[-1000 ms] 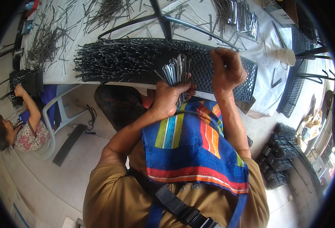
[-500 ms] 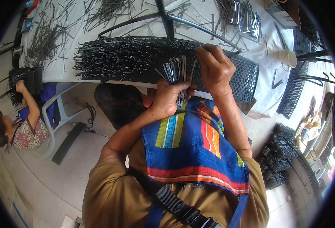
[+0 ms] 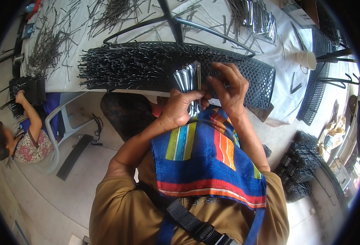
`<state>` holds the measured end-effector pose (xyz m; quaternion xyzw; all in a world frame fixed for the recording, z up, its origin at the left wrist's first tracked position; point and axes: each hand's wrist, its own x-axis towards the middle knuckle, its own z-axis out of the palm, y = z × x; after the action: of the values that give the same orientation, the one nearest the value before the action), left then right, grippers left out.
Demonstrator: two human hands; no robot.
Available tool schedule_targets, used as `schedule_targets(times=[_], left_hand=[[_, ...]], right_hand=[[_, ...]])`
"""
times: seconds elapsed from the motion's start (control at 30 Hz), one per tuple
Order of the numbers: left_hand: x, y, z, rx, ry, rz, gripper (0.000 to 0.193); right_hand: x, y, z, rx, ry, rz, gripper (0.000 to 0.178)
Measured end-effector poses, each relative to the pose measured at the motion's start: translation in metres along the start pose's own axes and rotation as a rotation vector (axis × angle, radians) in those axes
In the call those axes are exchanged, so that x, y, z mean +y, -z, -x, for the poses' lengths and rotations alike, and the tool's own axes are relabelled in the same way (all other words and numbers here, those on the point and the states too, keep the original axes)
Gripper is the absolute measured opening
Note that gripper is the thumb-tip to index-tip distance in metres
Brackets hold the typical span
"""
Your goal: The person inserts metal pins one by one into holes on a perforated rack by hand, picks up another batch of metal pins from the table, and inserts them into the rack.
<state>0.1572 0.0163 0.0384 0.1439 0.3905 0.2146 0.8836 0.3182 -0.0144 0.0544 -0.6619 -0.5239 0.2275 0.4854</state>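
My left hand (image 3: 179, 105) is closed round a bundle of metal pins (image 3: 185, 78), slim shiny rods with small looped ends, held upright in front of me. Just right of the bundle is my right hand (image 3: 231, 87), raised with bent fingers apart; I see nothing in it. Behind both hands lies a long black perforated metal panel (image 3: 255, 79). Its left and middle part is thickly filled with dark pins (image 3: 123, 65) standing in the holes, while bare holes show on the right. A black tubular frame (image 3: 174, 26) rises at the panel's far edge.
Loose pins (image 3: 49, 49) lie scattered over the white-covered table (image 3: 282, 92). Shiny rods (image 3: 257, 18) and a pale cup (image 3: 306, 60) are at the far right. Another person (image 3: 29, 122) works at the left. Black wire parts (image 3: 298, 167) are stacked on the floor at right.
My right hand has lowered toward the bundle, its fingers going from a pinch to apart. The left hand stays in place with the bundle.
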Motion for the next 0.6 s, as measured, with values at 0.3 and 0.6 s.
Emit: schedule_targets(times=[0.3,0.6], left_hand=[[-0.001,-0.010,0.003,0.154,-0.009,-0.077,0.025],[-0.001,-0.011,0.003,0.160,-0.065,-0.162,0.025]], right_hand=[[0.005,0.007,-0.002,0.334,-0.383,-0.632,0.013],[0.012,-0.002,-0.021,0.364,0.078,0.077,0.013]])
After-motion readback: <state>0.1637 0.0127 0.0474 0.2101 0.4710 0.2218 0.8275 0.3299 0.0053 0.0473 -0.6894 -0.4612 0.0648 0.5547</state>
